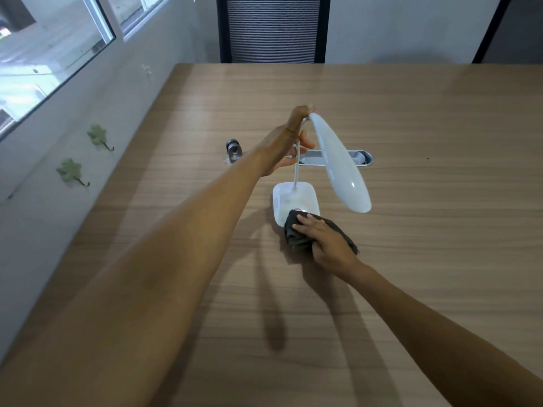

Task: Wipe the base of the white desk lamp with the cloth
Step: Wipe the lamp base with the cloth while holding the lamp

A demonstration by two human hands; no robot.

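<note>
Left hand (289, 142) closed around neck of white desk lamp (338, 163), near top. Lamp base (293, 199) seated on wooden table (426, 259), centre. Right hand (326, 240) clamped on dark cloth (296, 235), pressed at base's near edge.

Risk, judged: base tipped or slid if neck pulled sideways; button on base triggered by cloth pressure.

Counted: one lamp, one cloth, two wall hooks (98, 136).

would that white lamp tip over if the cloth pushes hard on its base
Probably, if unsupported: the lamp has a thin neck and a long head overhanging its small base. The left hand steadies the neck. The glossy base may also slide on the smooth table under the cloth.
</note>
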